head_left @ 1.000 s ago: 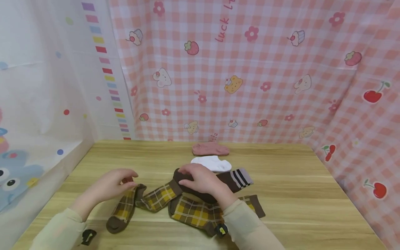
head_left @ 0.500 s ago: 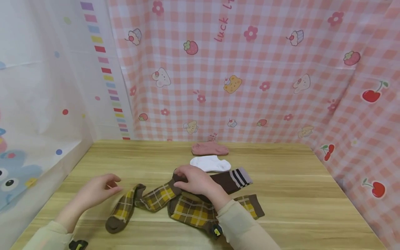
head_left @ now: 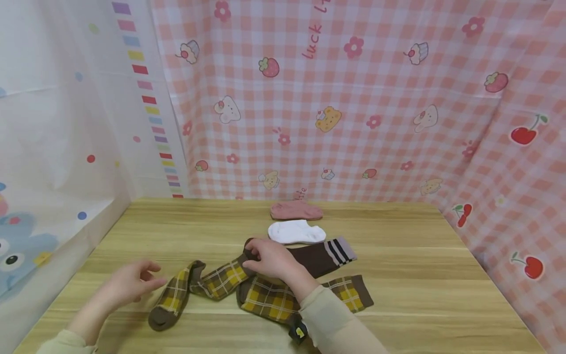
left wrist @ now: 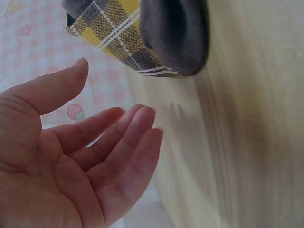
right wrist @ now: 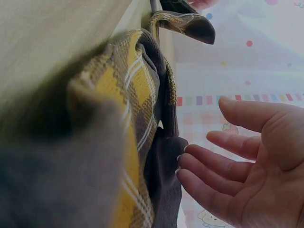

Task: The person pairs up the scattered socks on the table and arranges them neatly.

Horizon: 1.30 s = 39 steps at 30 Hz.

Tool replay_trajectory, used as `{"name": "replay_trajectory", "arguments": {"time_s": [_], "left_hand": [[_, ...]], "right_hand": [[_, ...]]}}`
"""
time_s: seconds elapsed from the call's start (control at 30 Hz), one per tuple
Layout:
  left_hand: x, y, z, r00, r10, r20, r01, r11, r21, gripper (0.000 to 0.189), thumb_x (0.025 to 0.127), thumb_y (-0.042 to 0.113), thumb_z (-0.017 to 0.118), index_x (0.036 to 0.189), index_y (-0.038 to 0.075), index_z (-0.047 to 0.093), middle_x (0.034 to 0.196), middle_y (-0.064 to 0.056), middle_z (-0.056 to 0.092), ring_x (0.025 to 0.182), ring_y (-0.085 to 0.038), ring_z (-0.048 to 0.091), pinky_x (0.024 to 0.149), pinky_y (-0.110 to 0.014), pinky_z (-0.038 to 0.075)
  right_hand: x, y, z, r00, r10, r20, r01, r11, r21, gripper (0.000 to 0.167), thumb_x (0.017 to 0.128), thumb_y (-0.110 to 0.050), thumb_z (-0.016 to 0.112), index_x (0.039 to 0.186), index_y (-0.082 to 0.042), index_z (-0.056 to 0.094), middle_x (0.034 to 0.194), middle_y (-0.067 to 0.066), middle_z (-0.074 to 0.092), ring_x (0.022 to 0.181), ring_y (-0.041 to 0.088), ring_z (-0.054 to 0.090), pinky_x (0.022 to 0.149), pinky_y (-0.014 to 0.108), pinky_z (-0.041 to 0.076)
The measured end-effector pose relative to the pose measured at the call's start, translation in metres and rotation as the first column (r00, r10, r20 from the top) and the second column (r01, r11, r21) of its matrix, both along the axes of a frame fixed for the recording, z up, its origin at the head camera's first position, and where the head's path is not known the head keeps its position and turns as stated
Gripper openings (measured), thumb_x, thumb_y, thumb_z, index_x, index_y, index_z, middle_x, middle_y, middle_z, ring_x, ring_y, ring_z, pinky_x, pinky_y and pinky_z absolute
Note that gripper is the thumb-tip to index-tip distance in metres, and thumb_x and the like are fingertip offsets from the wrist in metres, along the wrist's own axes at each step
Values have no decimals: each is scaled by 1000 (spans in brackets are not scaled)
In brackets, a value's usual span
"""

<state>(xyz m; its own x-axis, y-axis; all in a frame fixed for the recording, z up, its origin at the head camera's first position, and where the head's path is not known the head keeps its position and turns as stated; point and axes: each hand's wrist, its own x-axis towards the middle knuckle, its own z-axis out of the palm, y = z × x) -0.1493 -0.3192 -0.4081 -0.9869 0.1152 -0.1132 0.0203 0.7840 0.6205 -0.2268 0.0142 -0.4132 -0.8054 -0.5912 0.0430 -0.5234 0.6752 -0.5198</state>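
Note:
A brown and yellow plaid sock (head_left: 223,279) lies bent on the wooden table, its dark toe turned toward the near left. Just left of that sock is my left hand (head_left: 126,284), fingers loosely spread and holding nothing; the left wrist view shows the bare palm (left wrist: 57,175) below the dark toe (left wrist: 175,35). My right hand (head_left: 271,258) hovers over a dark brown sock (head_left: 311,259) with a striped cuff, partly covering it. In the right wrist view its relaxed fingertips are right at the dark cloth (right wrist: 164,166). A second plaid sock (head_left: 267,299) lies below, partly under my right forearm.
Behind the brown sock lie a white ankle sock (head_left: 295,232) and a pink ankle sock (head_left: 295,210), one behind the other. A pink checked curtain (head_left: 283,98) rises along the table's back edge. A white printed cloth (head_left: 66,147) hangs at the left.
My left hand has drawn away from the bent plaid sock, leftward and toward the near edge. My right hand has shifted slightly left and nearer over the brown sock. The socks have stayed put.

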Motion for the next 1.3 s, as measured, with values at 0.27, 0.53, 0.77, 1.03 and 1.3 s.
{"name": "replay_trajectory", "arguments": {"time_s": [0.27,0.53,0.77,1.03,1.3], "left_hand": [[7,-2,-8,999,-8,42,11,996,-94,55,84,32,79,108,-13,59,93,-14,67,83,-27,64,65,-39,54],[9,4,-10,996,11,90,4,986,-168,59,77,39,83,102,-8,60,92,-13,67,83,-30,63,69,-44,53],[12,10,-12,995,12,100,8,981,-194,50,76,35,84,94,-5,60,89,-8,66,80,-24,60,68,-41,51],[12,14,-17,996,12,86,6,978,-207,46,71,34,86,87,1,60,82,-3,62,75,-21,56,66,-39,48],[9,18,-18,996,-1,94,22,976,-219,44,71,31,87,88,1,60,81,-2,62,76,-19,57,68,-40,50]], "right_hand": [[-1,-4,-7,996,-63,61,62,998,18,37,91,-31,73,119,-10,65,104,6,68,96,19,64,82,34,51],[-1,-8,-10,990,-93,104,91,996,25,40,90,-31,74,121,-8,64,103,7,69,95,20,65,81,35,52],[1,-12,-10,989,-121,86,116,991,65,39,90,-31,74,119,-7,64,98,5,68,88,18,64,80,33,51],[2,-16,-11,989,-133,72,125,987,99,36,90,-31,74,115,-7,64,92,4,67,87,19,64,81,32,50],[2,-20,-13,987,-146,72,139,986,95,31,91,-27,73,115,-9,64,100,6,68,82,17,62,76,31,50]]}}
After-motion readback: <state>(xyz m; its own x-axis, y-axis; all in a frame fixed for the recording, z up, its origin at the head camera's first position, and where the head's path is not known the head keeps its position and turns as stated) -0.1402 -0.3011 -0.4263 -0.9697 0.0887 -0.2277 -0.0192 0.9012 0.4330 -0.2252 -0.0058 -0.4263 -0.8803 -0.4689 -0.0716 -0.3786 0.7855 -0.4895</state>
